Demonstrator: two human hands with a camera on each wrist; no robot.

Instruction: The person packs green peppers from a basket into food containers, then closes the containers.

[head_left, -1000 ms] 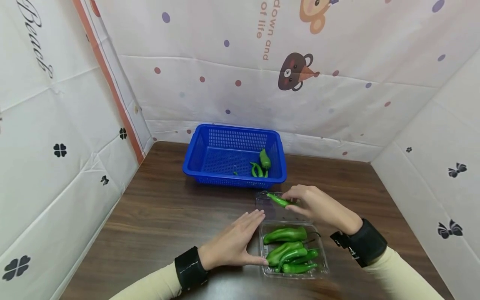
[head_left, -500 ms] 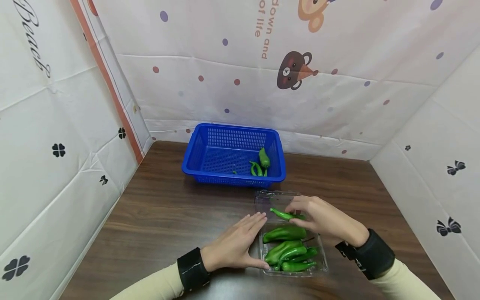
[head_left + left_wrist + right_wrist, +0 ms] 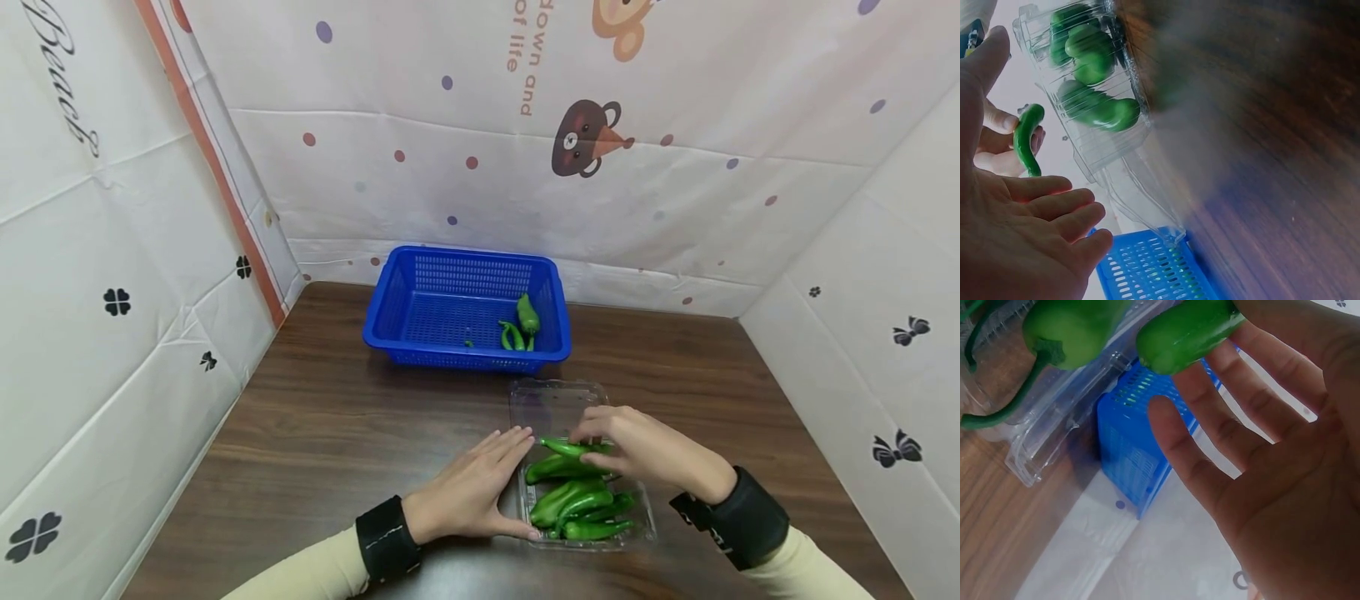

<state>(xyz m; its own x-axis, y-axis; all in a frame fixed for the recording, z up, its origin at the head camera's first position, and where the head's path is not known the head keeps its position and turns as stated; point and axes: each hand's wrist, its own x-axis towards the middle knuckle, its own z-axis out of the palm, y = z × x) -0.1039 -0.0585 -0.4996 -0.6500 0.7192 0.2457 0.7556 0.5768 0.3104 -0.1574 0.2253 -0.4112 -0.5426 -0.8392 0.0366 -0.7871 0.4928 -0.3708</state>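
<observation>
My right hand [image 3: 641, 450] pinches a slim green pepper [image 3: 562, 447] between thumb and fingers, over the far end of a clear plastic clamshell box [image 3: 642, 521]. In the left wrist view this pepper [image 3: 1027, 139] looks curved and is held above the box's rim. Several green peppers [image 3: 573, 504] lie in the box, one of them [image 3: 1075, 331] with a long stem in the right wrist view. My left hand [image 3: 472, 492] has its fingers straight and thumb spread, at the left side of the box. The box's lid [image 3: 551, 404] lies folded back, away from me.
Behind the box stands a blue plastic basket [image 3: 468, 357] with a few green peppers [image 3: 528, 317] at its right end. Brown wooden tabletop [image 3: 337, 400] runs to the left. Printed white cloth walls [image 3: 420, 183] enclose the table on three sides.
The right hand has brought the slim pepper from over the lid toward me, lower, to the far end of the box. My left hand has barely moved.
</observation>
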